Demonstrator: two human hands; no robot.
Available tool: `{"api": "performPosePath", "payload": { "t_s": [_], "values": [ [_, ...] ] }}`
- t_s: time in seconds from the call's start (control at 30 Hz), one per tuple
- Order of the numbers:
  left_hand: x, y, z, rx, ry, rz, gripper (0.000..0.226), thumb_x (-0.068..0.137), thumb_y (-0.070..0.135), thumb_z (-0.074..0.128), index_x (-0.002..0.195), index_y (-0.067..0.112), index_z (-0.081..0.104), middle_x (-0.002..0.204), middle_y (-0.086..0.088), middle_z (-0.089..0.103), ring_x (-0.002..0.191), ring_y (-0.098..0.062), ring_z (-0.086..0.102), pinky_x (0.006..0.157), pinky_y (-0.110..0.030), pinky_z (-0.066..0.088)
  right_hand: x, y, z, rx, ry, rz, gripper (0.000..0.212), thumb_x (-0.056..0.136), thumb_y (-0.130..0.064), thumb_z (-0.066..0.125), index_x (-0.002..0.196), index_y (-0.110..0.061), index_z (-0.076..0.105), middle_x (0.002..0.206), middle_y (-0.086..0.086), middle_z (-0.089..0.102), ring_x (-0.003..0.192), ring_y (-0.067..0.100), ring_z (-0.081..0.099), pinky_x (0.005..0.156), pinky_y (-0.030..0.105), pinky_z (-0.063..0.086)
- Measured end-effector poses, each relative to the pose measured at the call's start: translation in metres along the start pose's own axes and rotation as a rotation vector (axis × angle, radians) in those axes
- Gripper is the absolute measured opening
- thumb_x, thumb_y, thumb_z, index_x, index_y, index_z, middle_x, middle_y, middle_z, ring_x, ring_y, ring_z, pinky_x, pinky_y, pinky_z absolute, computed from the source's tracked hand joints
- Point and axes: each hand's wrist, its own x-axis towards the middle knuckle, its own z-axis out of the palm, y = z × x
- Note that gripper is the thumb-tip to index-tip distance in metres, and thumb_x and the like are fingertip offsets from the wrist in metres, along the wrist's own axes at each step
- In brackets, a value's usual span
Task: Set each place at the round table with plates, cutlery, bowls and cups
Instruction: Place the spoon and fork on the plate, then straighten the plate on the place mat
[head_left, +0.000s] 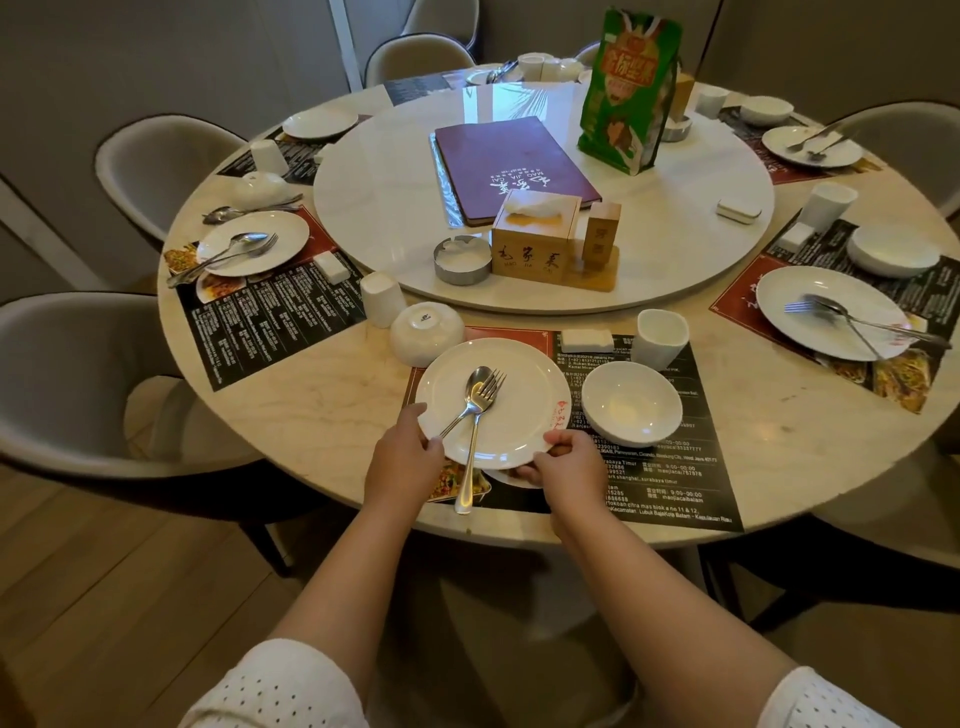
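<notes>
A white plate (524, 410) rests on the black printed placemat (670, 478) at the near edge of the round table (311, 395). A spoon (475, 387) and a fork (480, 431) lie crossed on it, the fork handle sticking out over the near rim. My left hand (402, 457) grips the plate's left rim and my right hand (563, 460) grips its near right rim. An upright white bowl (631, 402) sits right of the plate, with a white cup (661, 339) and a small white rest (586, 340) behind it. An upturned bowl (426, 332) stands at the plate's far left.
Other places around the table hold plates with cutlery, bowls and cups, such as the left plate (254, 241) and the right plate (831, 312). The turntable (675, 260) carries a purple menu (511, 166), tissue box (535, 236), ashtray (462, 260) and green bag (631, 91). Grey chairs (67, 384) ring the table.
</notes>
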Motion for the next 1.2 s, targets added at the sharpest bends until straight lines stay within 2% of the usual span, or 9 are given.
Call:
{"api": "performPosePath", "payload": {
  "t_s": [0.1,0.2,0.3,0.43,0.57,0.7,0.8,1.07,1.2],
  "values": [
    [-0.001,-0.001,-0.002,-0.002,-0.009,-0.005,0.050,0.095,0.020,0.052,0.143,0.022,0.037,0.091,0.003,0.057,0.080,-0.009,0.054,0.068,-0.027,0.044,-0.002,0.001,-0.002,0.007,-0.030,-0.001,0.028,0.088,0.008,0.054,0.099,-0.018,0.055,0.109,0.008,0.062,0.082,0.023,0.071,0.066,0.029,0.060],
    [-0.003,-0.003,-0.004,-0.026,-0.025,-0.020,0.051,0.095,0.021,0.053,0.144,0.022,0.037,0.106,0.000,0.063,0.091,-0.012,0.056,0.078,-0.031,0.049,-0.008,0.004,-0.002,-0.058,-0.011,-0.030,0.024,0.089,0.003,0.052,0.101,-0.017,0.058,0.106,0.009,0.064,0.078,0.022,0.069,0.071,0.038,0.061],
    [-0.004,-0.006,-0.007,-0.063,-0.039,-0.037,0.051,0.095,0.022,0.054,0.143,0.025,0.038,0.118,-0.001,0.063,0.094,-0.013,0.055,0.078,-0.031,0.048,-0.021,0.004,0.000,-0.180,0.056,-0.085,0.022,0.088,-0.004,0.055,0.094,-0.025,0.061,0.106,0.004,0.061,0.080,0.018,0.062,0.059,0.031,0.052],
    [0.001,-0.014,-0.019,-0.199,-0.052,-0.140,0.041,0.094,0.025,0.053,0.135,0.028,0.046,0.118,0.000,0.063,0.089,-0.013,0.057,0.060,-0.026,0.044,-0.038,0.000,0.015,-0.174,0.048,-0.158,0.023,0.088,-0.003,0.052,0.093,-0.022,0.064,0.092,0.004,0.061,0.064,0.013,0.053,0.050,0.024,0.040],
    [0.016,-0.030,-0.041,-0.314,-0.086,-0.179,0.036,0.094,0.023,0.054,0.129,0.027,0.052,0.114,-0.001,0.064,0.085,-0.011,0.063,0.068,-0.031,0.052,-0.054,-0.010,0.045,-0.111,0.059,-0.222,0.020,0.089,-0.005,0.052,0.092,-0.019,0.065,0.074,-0.002,0.057,0.054,0.010,0.045,0.047,0.024,0.036],
    [0.035,-0.049,-0.070,-0.357,-0.138,-0.134,0.024,0.094,0.022,0.054,0.116,0.028,0.062,0.115,0.000,0.063,0.099,-0.015,0.062,0.091,-0.041,0.054,-0.068,-0.017,0.088,-0.046,0.079,-0.233,0.019,0.092,-0.009,0.051,0.096,-0.022,0.065,0.091,0.000,0.062,0.073,0.013,0.055,0.060,0.025,0.044],
    [0.052,-0.063,-0.097,-0.397,-0.175,-0.113,0.021,0.095,0.020,0.055,0.112,0.026,0.064,0.110,0.002,0.064,0.095,-0.010,0.062,0.092,-0.039,0.053,-0.077,-0.020,0.124,-0.028,0.120,-0.207,0.020,0.093,-0.009,0.051,0.099,-0.023,0.064,0.101,-0.004,0.060,0.085,0.012,0.057,0.066,0.023,0.045],
    [0.094,-0.102,-0.167,-0.437,-0.323,0.001,0.020,0.094,0.014,0.053,0.107,0.019,0.067,0.105,-0.002,0.069,0.094,-0.014,0.066,0.088,-0.039,0.053,-0.097,-0.021,0.216,-0.018,0.238,-0.214,0.019,0.091,-0.011,0.050,0.089,-0.025,0.064,0.087,0.001,0.064,0.072,0.016,0.058,0.069,0.036,0.053],
    [0.117,-0.117,-0.193,-0.441,-0.332,0.012,0.021,0.095,0.014,0.048,0.101,0.022,0.067,0.103,-0.002,0.070,0.092,-0.016,0.066,0.084,-0.036,0.052,-0.101,-0.027,0.255,-0.020,0.236,-0.221,0.020,0.089,-0.008,0.051,0.088,-0.023,0.065,0.091,0.008,0.064,0.067,0.016,0.057,0.060,0.031,0.049]
  ]
}}
